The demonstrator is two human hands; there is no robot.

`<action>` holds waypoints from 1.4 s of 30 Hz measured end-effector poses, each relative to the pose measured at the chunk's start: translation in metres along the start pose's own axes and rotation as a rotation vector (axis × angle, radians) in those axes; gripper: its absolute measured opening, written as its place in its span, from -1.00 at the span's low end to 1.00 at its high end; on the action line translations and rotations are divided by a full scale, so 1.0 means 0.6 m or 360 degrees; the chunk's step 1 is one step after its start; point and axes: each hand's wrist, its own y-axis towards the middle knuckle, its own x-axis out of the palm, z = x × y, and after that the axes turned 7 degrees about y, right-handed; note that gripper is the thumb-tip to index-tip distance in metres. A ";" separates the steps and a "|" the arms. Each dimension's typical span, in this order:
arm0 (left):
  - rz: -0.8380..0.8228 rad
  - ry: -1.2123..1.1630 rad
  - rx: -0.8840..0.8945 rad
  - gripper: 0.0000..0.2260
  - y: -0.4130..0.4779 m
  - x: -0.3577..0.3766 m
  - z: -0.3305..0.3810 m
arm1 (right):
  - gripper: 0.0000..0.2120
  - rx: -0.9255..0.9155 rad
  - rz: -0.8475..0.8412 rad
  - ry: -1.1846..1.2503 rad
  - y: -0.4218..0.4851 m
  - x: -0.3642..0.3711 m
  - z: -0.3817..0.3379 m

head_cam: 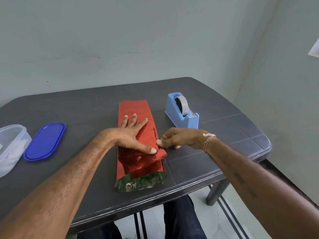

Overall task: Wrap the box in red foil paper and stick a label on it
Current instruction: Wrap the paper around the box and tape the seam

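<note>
At frame centre, the left hand (133, 135) lay spread, pinning the red foil (138, 128); the right hand (174, 138) pinched its edge, which wanted pulling taut before taping.

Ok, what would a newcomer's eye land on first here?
The shiny red foil-wrapped box at the middle of the table, with the left hand pressed flat on it and the right hand pinching its right edge. Then the light blue tape dispenser behind it to the right, and the bright blue lid at left.

Table (69, 107): dark grey, grooved top.
Centre: foil-wrapped box (134, 109) — laid lengthwise.
Right: blue tape dispenser (181, 116).
Left: blue lid (44, 142), clear container (12, 145).
</note>
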 end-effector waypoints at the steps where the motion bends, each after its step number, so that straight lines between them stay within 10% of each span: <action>1: -0.0002 0.0001 0.0002 0.41 0.001 0.000 0.000 | -0.70 -0.0002 -0.0006 0.0008 0.000 -0.002 0.001; 42: 0.0053 0.0020 -0.0129 0.31 -0.011 0.005 0.040 | -0.68 -0.0129 0.0015 0.0205 0.001 0.002 0.029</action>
